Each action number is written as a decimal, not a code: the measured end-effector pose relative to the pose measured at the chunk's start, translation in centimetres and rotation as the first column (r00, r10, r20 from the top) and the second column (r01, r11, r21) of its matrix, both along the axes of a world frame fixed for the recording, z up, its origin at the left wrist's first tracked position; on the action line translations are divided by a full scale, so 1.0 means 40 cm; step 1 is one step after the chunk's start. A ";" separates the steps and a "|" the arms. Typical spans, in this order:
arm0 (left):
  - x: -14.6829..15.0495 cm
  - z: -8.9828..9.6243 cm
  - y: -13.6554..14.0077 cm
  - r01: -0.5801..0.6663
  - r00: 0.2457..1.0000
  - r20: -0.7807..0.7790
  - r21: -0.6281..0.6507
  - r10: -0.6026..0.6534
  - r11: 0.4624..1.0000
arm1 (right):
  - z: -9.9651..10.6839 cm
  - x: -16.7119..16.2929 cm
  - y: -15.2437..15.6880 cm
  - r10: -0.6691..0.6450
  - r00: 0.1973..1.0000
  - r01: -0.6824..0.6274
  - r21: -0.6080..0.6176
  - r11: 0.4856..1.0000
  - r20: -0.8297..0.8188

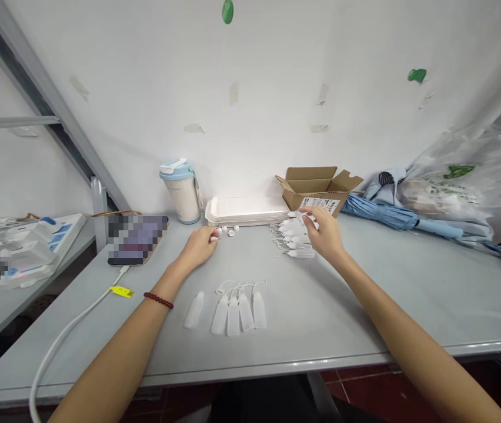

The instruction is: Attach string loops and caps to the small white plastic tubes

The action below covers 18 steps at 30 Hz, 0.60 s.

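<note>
My left hand [201,244] rests on the table with its fingers pinched together beside several small white caps [231,232]. A small white piece shows at its fingertips, too small to make out fully. On the right, my right hand [324,230] reaches over a pile of small clear squeeze bottles [300,247] with white nozzle tips and thin straps. Its thumb and index finger close around one bottle at the top of the pile, partly hidden by the hand. Nearer me lie a group of bottles with looped straps [233,317] and one separate bottle without a strap [194,310].
Against the wall stand a blue-lidded cup [182,194], a stack of white trays [250,208] and an open cardboard box [312,182]. A folded blue umbrella [383,212] and a plastic bag [457,182] lie right. A phone [139,241] with a white cable [69,329] is left.
</note>
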<state>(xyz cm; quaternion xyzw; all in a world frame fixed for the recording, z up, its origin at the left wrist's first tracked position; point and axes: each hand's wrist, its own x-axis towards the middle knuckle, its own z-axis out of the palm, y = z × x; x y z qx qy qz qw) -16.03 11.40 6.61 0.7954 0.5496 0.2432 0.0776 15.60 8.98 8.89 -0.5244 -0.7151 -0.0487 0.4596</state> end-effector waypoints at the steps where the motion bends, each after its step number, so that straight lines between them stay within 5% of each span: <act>1: 0.000 0.001 -0.002 -0.003 1.000 0.017 -0.015 0.003 1.000 | 0.001 -0.021 -0.016 0.039 0.999 -0.039 -0.015 0.999 -0.017; 5: 0.006 0.007 -0.010 -0.012 0.995 0.100 -0.084 0.020 0.996 | 0.004 -0.130 -0.093 0.286 0.957 -0.289 -0.106 0.951 -0.048; 8: 0.014 0.013 -0.014 -0.011 0.990 0.135 -0.123 0.028 0.992 | 0.014 -0.217 -0.147 0.527 0.849 -0.504 -0.252 0.826 0.030; 14: 0.012 0.031 -0.018 0.006 0.986 0.165 -0.196 0.027 0.981 | 0.045 -0.332 -0.180 0.689 0.706 -0.511 -0.553 0.658 0.166; 18: -0.010 0.067 -0.034 0.092 0.967 0.256 -0.368 0.005 0.925 | 0.040 -0.364 -0.165 0.706 0.683 -0.468 -0.629 0.621 0.189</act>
